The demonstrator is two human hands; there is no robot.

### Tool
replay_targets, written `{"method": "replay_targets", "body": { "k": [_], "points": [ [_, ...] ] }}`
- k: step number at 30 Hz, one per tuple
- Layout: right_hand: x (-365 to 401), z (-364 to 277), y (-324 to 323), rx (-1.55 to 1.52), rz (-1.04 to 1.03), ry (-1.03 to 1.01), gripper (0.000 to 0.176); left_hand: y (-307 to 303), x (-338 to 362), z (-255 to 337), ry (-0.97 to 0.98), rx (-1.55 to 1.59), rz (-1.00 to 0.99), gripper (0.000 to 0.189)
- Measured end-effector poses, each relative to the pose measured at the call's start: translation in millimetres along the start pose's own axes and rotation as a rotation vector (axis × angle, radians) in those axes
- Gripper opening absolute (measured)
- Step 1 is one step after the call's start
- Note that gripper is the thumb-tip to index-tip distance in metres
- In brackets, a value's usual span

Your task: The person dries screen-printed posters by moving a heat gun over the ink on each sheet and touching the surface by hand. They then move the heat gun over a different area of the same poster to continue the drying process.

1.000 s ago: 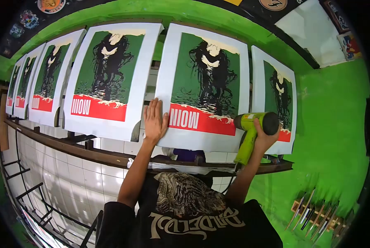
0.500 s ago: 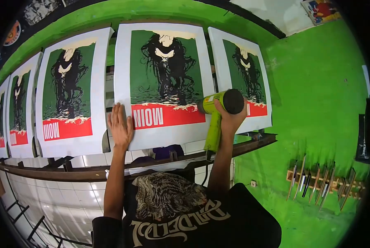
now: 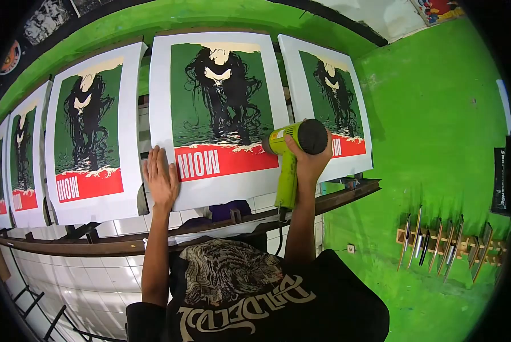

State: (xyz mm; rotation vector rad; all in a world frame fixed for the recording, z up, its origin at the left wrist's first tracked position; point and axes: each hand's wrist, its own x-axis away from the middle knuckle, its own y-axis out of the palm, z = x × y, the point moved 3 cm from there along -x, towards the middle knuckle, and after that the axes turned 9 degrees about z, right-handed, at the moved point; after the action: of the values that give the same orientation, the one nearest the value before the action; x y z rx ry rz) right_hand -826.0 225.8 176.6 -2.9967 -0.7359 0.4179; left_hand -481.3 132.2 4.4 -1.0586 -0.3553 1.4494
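Observation:
My right hand [image 3: 311, 165] is wrapped round the handle of a green heat gun [image 3: 288, 176] with a dark round back end. Its nozzle points left at the lower right of the middle printed panel [image 3: 161, 97], close to the red band; whether it touches cannot be made out. This panel is white, with a green, black and red picture and the word MOIN. At its lower left edge lies my left hand [image 3: 161, 181], fingers stretched out and nothing held. A power cord [image 3: 280, 239] hangs from the heat gun's handle.
Matching panels stand in a row, several to the left [image 3: 131, 114] and one to the right [image 3: 301, 91], on a dark metal rail [image 3: 118, 246]. Squeegee-like tools [image 3: 418, 242] hang in a wooden rack on the green wall [image 3: 426, 114]. A wall socket [image 3: 351, 248] sits lower down.
The view has shifted slightly, so the panels appear a little further left. The heat gun and both hands keep nearly the same places against the middle panel.

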Motion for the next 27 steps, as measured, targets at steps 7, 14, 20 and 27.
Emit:
{"method": "replay_targets", "body": {
  "k": [7,14,20,27],
  "points": [
    [3,6,6,0.032,-0.012,-0.067,0.063,-2,-1,3,-0.008,0.004,0.001,0.052],
    [5,0,9,0.084,0.014,-0.093,0.063,-1,0,1,-0.011,0.004,-0.009,0.052],
    [-3,3,3,0.070,0.020,-0.053,0.065,-2,-1,2,-0.021,0.013,-0.010,0.053],
    [-13,8,-4,0.028,0.064,0.010,0.066,-1,-1,1,-0.022,0.000,-0.019,0.053]
  ]
}}
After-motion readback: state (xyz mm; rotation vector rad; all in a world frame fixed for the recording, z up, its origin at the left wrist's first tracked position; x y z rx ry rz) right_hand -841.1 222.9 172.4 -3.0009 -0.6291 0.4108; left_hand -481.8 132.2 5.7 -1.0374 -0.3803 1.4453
